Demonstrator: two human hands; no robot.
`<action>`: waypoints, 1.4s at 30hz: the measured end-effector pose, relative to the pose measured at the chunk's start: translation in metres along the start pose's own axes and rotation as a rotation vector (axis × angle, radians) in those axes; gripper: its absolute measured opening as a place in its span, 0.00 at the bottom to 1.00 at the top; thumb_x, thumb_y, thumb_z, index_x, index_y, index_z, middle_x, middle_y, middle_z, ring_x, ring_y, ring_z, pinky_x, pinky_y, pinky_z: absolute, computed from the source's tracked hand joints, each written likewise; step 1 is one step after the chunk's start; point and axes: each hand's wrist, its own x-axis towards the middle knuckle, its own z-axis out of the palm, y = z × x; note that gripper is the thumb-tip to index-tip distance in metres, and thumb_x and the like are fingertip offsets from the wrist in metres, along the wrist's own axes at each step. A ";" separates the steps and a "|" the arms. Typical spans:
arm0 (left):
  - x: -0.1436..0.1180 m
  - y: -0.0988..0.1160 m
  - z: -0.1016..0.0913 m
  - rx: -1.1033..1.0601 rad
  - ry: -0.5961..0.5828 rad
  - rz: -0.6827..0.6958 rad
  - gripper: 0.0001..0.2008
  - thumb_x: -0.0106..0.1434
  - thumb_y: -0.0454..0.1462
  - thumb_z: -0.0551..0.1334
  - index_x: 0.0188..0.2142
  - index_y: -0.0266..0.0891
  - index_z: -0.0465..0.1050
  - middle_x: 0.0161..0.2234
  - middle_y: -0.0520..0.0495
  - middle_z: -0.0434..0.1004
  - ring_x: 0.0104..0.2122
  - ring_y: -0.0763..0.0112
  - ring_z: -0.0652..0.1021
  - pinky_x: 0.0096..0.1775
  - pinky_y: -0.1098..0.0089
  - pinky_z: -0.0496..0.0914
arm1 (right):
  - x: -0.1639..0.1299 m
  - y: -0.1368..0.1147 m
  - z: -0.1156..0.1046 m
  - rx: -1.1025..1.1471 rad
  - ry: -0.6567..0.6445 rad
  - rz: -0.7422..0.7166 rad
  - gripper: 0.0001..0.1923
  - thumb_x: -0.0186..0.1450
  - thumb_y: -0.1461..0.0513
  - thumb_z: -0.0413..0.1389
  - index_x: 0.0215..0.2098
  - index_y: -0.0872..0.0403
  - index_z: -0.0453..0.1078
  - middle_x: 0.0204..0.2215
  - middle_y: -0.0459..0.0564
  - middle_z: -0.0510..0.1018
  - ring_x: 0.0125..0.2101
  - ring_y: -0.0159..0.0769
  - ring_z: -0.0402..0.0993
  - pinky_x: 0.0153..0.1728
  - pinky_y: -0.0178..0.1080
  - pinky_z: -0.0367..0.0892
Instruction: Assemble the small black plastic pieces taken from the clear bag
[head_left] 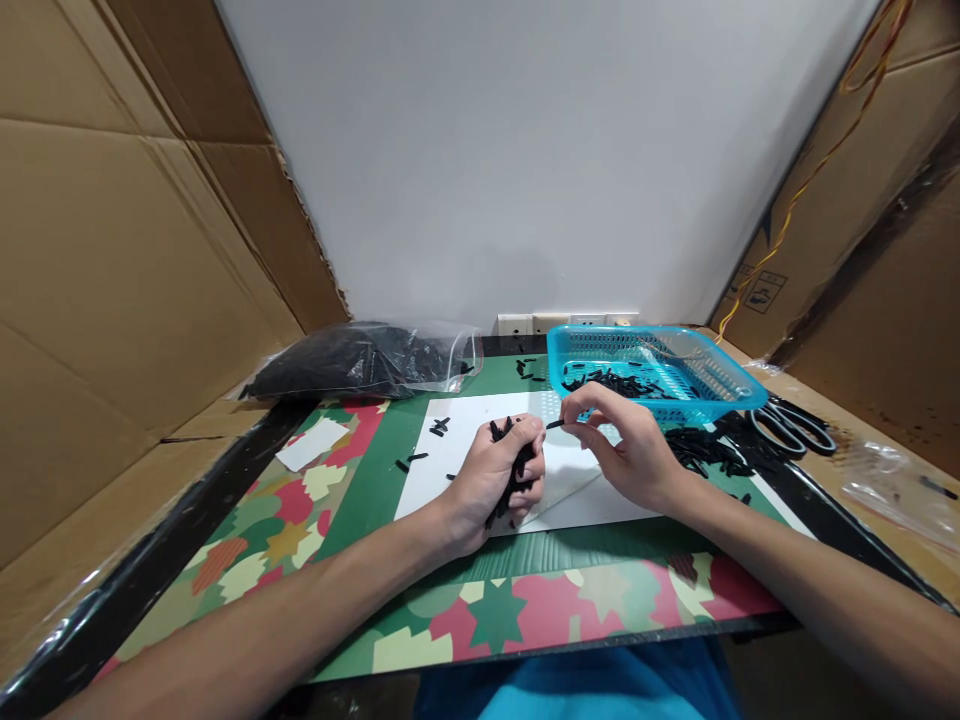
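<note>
My left hand [496, 476] is closed around a bundle of short black sticks [516, 470], held upright over a white sheet [480, 420]. Just to its right, my right hand [626, 445] pinches a single black stick [556, 424] between thumb and forefinger, its tip close to the bundle. Behind the right hand stands a blue plastic basket [705, 350] with several black sticks inside. More loose black sticks [694, 445] lie on the table in front of the basket, and a few are scattered on the white sheet.
A clear plastic bag full of black sticks [360, 362] lies at the back left. Scissors [795, 425] rest to the right of the basket. The table wears a green, red and cream patterned mat [300, 500]. Cardboard walls [112, 250] stand on both sides.
</note>
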 end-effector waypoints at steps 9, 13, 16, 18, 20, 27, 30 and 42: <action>0.000 0.001 -0.001 -0.017 0.031 -0.001 0.18 0.65 0.50 0.66 0.31 0.43 0.62 0.18 0.62 0.58 0.13 0.81 0.58 0.14 0.81 0.50 | 0.013 0.039 -0.043 -0.352 0.208 -0.026 0.06 0.72 0.67 0.57 0.40 0.50 0.74 0.37 0.52 0.79 0.40 0.45 0.74 0.45 0.51 0.71; 0.000 -0.001 -0.001 -0.015 0.071 0.003 0.19 0.65 0.50 0.67 0.31 0.43 0.62 0.19 0.62 0.58 0.13 0.82 0.59 0.14 0.82 0.49 | 0.017 0.038 -0.048 -0.584 0.307 0.059 0.04 0.72 0.64 0.61 0.41 0.49 0.78 0.48 0.58 0.77 0.53 0.57 0.68 0.53 0.63 0.66; 0.001 -0.005 0.000 -0.012 0.082 0.005 0.21 0.64 0.53 0.69 0.31 0.43 0.63 0.19 0.61 0.60 0.13 0.82 0.60 0.14 0.82 0.51 | 0.011 0.018 -0.034 -0.569 0.208 -0.100 0.03 0.71 0.62 0.63 0.44 0.49 0.77 0.50 0.57 0.78 0.52 0.55 0.70 0.52 0.60 0.70; 0.001 -0.008 0.001 -0.010 0.080 0.031 0.22 0.64 0.54 0.69 0.31 0.42 0.64 0.20 0.61 0.60 0.13 0.83 0.61 0.15 0.82 0.51 | 0.004 0.002 -0.021 -0.520 0.100 -0.336 0.06 0.70 0.62 0.65 0.46 0.48 0.77 0.48 0.56 0.80 0.49 0.52 0.73 0.50 0.56 0.73; 0.001 -0.011 0.002 -0.002 0.077 0.056 0.22 0.64 0.54 0.70 0.31 0.42 0.64 0.20 0.61 0.60 0.14 0.83 0.61 0.15 0.81 0.52 | -0.002 -0.011 -0.010 -0.478 0.045 -0.563 0.07 0.67 0.63 0.67 0.43 0.47 0.78 0.47 0.54 0.83 0.47 0.48 0.75 0.45 0.50 0.75; -0.002 -0.012 0.005 -0.015 0.065 0.010 0.22 0.62 0.52 0.71 0.30 0.43 0.63 0.19 0.61 0.58 0.13 0.82 0.59 0.14 0.80 0.49 | -0.007 -0.022 0.000 -0.457 -0.012 -0.686 0.09 0.70 0.68 0.62 0.43 0.49 0.80 0.41 0.52 0.88 0.41 0.43 0.79 0.38 0.45 0.73; -0.003 -0.008 0.005 -0.049 0.063 -0.010 0.21 0.62 0.52 0.71 0.31 0.43 0.64 0.18 0.62 0.57 0.12 0.82 0.59 0.13 0.81 0.47 | -0.007 -0.016 -0.002 -0.419 -0.037 -0.608 0.11 0.73 0.69 0.58 0.48 0.50 0.80 0.41 0.53 0.87 0.41 0.44 0.80 0.40 0.46 0.73; -0.003 -0.007 0.005 -0.035 0.069 0.010 0.23 0.63 0.54 0.69 0.31 0.43 0.62 0.19 0.62 0.56 0.13 0.82 0.61 0.15 0.82 0.51 | -0.002 -0.011 0.005 -0.149 -0.050 -0.328 0.07 0.73 0.64 0.63 0.49 0.51 0.75 0.36 0.53 0.84 0.37 0.44 0.78 0.40 0.48 0.76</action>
